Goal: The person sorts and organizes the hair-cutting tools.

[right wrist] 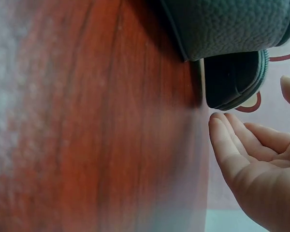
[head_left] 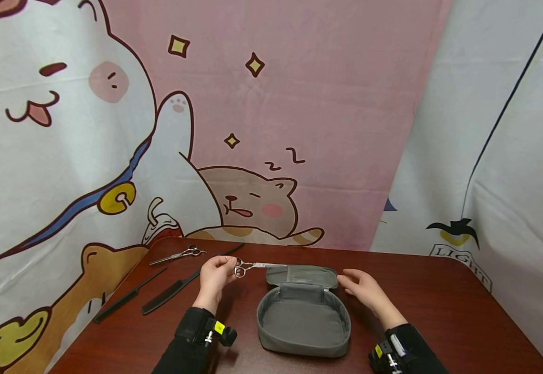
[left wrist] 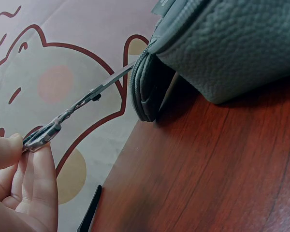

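Scissors (head_left: pixel 260 265): roughly level, blades reaching over the lid (head_left: pixel 305 275) of the open case (head_left: pixel 302 347); probably light, stiff, slick metal.
Hold point: finger rings; blades best kept clear of skin.
Left hand (head_left: pixel 216 278): thumb and fingers pinch the rings.
Right hand (head_left: pixel 365 289): fingers extended, close together, thumb apart; tips just beside the lid's right edge, contact cannot be told.
Case: on the table (head_left: pixel 416 280); walls look pliable, likely best steadied by the rim.

Soft shadows, pale sheen on tabletop (right wrist: pixel 101 121)
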`<state>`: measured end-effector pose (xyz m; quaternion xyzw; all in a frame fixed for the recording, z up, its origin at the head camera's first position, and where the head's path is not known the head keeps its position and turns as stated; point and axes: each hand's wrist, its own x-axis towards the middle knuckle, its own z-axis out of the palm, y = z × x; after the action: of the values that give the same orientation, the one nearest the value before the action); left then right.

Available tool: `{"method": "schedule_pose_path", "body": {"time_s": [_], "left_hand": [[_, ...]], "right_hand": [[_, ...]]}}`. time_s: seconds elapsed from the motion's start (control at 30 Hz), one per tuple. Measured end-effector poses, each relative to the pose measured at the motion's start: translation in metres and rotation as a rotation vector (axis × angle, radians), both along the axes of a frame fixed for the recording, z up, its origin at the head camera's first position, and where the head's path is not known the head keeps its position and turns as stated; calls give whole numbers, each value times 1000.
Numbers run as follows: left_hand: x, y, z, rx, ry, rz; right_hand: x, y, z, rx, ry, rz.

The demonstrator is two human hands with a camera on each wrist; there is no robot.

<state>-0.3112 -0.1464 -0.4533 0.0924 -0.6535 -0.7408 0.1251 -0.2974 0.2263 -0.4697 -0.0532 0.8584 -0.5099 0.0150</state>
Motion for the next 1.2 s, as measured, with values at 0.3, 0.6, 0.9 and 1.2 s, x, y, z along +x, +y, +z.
{"method": "schedule_pose_path", "body": {"time_s": [0.3, 0.6, 0.9, 1.2], "left_hand": [[-4, 1, -2, -7, -9, -4], [-6, 1, -4, 1, -17, -1], [-8, 1, -4, 19, -27, 0], [-10, 1, 0, 67, -32, 9]], "right_hand": [[-10, -3, -8, -95, -70, 34], [-12, -6, -13, -152, -133, 33], [-12, -7, -10, -208, -93, 71], [-13, -11, -6, -287, -18, 49]]}}
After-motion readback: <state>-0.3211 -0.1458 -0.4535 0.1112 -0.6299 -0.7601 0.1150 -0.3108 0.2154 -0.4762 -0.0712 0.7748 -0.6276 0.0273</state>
